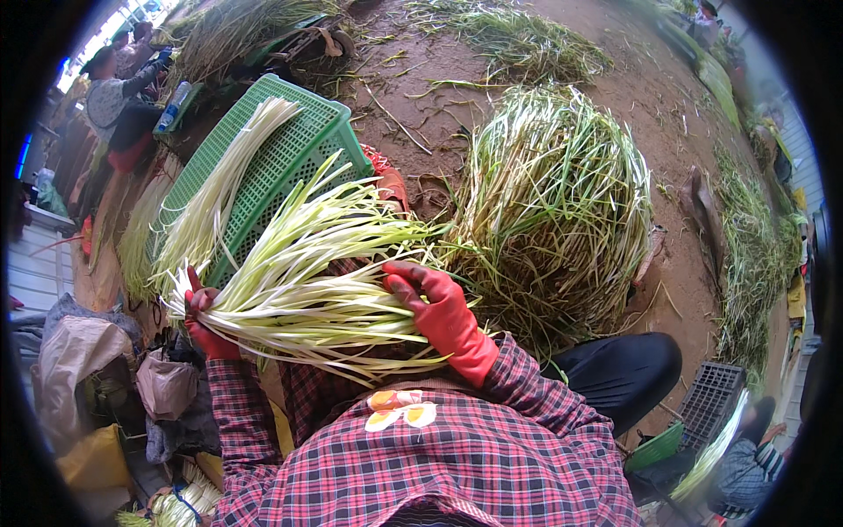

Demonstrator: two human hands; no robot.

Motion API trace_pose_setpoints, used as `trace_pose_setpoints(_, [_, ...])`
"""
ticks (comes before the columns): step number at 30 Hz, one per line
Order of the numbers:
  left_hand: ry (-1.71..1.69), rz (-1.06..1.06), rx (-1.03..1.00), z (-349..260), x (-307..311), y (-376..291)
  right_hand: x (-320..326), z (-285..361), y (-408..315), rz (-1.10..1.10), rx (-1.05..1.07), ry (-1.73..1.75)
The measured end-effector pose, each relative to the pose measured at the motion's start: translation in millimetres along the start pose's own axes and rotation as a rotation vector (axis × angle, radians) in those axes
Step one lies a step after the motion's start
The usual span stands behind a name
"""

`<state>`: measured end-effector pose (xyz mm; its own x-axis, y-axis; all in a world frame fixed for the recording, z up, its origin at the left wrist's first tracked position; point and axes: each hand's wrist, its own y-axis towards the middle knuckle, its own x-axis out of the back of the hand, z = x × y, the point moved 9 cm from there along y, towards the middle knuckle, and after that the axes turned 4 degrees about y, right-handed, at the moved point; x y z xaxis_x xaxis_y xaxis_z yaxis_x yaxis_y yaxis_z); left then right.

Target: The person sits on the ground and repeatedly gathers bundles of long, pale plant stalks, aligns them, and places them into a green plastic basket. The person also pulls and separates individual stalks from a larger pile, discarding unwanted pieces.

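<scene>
My left hand, in a red rubber glove, grips the pale root end of a bunch of long, thin yellow-green leafy stalks. The stalks fan out to the right over my lap. My right hand, also in a red glove, is at the leafy end, thumb and forefinger close together at the leaves; whether it pinches any is unclear. Beyond the bunch, an upturned green plastic crate carries another bundle of pale stalks. A large heap of green and dry brown leaves lies to the right of my hands.
Leaf scraps lie on the brown dirt floor ahead. Bags and a tied stalk bundle are at lower left. A dark crate stands at lower right. Several people sit around the edges, one at upper left.
</scene>
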<state>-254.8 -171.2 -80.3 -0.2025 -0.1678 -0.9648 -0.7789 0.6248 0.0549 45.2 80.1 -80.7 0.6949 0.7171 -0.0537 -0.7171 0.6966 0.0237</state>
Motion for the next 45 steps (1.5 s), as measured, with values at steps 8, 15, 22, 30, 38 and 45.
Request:
trace_pose_setpoints(8, [0.000, -0.061, -0.033, -6, 8, 2, 35, 50, 14, -0.267, 0.382, -0.521])
trace_pose_setpoints(15, [-0.009, -0.033, -0.004, -5, 8, 2, 18, 77, 34, -0.172, 0.747, -0.657])
trace_pose_setpoints(22, [-0.010, 0.022, 0.037, -3, 6, 0, 7, 18, 29, -0.132, 0.325, -0.282])
trace_pose_setpoints(30, [0.055, -0.034, -0.010, -8, 11, 0, -17, 26, 36, 0.156, 0.404, -0.548])
trace_pose_setpoints(38, [0.094, -0.008, -0.010, -13, 9, 1, -13, 20, 33, -0.017, 0.543, -0.229])
trace_pose_setpoints(45, [0.159, -0.026, -0.046, -14, 5, 1, 134, -40, 51, -0.504, 0.031, -0.105])
